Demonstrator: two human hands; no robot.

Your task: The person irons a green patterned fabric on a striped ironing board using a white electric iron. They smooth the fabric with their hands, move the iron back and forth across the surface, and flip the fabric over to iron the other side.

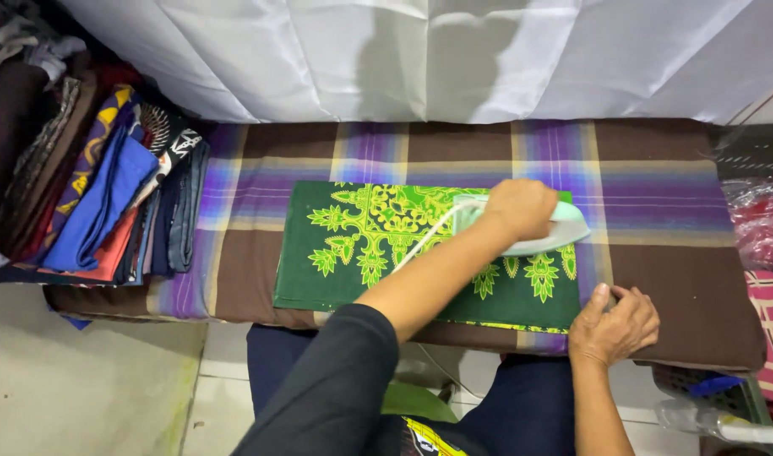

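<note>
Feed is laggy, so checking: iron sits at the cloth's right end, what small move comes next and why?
Probably glide the iron leftward. The left hand holds it at the right end of the green patterned cloth, whose left stretch lies uncovered, while the right hand pins the cloth's near right corner.

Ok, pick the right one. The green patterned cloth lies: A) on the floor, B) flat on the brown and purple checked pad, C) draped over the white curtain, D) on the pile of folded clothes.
B: the green patterned cloth is spread flat on the checked pad, with the left hand pressing a pale green iron on it and the right hand at its corner.
</note>
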